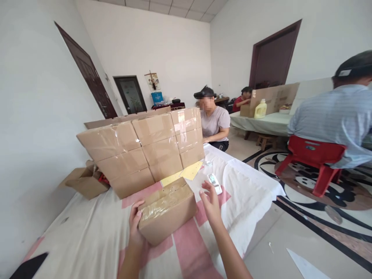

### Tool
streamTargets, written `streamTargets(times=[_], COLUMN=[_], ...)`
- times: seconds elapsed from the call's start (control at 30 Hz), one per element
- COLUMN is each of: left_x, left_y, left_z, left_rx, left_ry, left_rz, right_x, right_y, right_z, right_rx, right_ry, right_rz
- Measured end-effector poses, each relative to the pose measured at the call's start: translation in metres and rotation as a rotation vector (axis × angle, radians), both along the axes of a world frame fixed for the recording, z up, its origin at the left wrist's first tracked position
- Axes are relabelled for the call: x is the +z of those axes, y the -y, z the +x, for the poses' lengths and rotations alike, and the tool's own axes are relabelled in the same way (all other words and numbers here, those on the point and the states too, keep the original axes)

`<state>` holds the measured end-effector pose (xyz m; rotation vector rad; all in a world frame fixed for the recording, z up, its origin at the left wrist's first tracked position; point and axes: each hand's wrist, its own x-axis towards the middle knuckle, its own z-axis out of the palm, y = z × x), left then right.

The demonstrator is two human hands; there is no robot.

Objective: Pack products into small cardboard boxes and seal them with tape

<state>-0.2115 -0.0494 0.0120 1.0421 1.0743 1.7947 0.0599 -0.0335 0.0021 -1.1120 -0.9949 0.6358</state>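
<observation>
A cardboard box (pixel 171 217) with shiny clear tape across its top sits on the cloth-covered table in front of me. My left hand (pixel 136 221) grips the box's left end, with the thumb near its top edge. Off the box's right end, my right hand (pixel 210 203) is raised and holds nothing, its fingers apart. Just beyond those fingers lies a small white device (pixel 214 183) with a greenish screen-like patch. Yellow sheets (pixel 192 170) lie on the cloth behind the box.
Taped boxes (pixel 158 147) form a wall across the table's far side. An open carton (pixel 87 182) stands at the left. A person (pixel 216 120) sits behind the wall; another, on a red chair (pixel 316 151), is at the right. A yellow jug (pixel 260 109) stands on a farther table.
</observation>
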Motion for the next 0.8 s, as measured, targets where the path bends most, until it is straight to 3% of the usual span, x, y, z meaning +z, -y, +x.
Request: streamTargets(times=[0.13, 0.27, 0.47, 0.8], left_x=[0.01, 0.011, 0.002, -0.002], left_y=[-0.001, -0.005, -0.012, -0.013], left_z=[0.004, 0.002, -0.004, -0.012], left_rx=[0.089, 0.157, 0.151, 0.173], left_ry=[-0.048, -0.096, -0.165, -0.246], left_rz=[0.026, 0.129, 0.174, 0.191], right_x=[-0.006, -0.02, -0.042, -0.041], right_y=[-0.015, -0.034, -0.039, -0.04], right_z=[0.071, 0.109, 0.107, 0.107], right_rx=[-0.194, -0.147, -0.107, -0.095], right_ry=[0.129, 0.194, 0.33, 0.399], right_rz=[-0.042, -0.09, -0.137, -0.192])
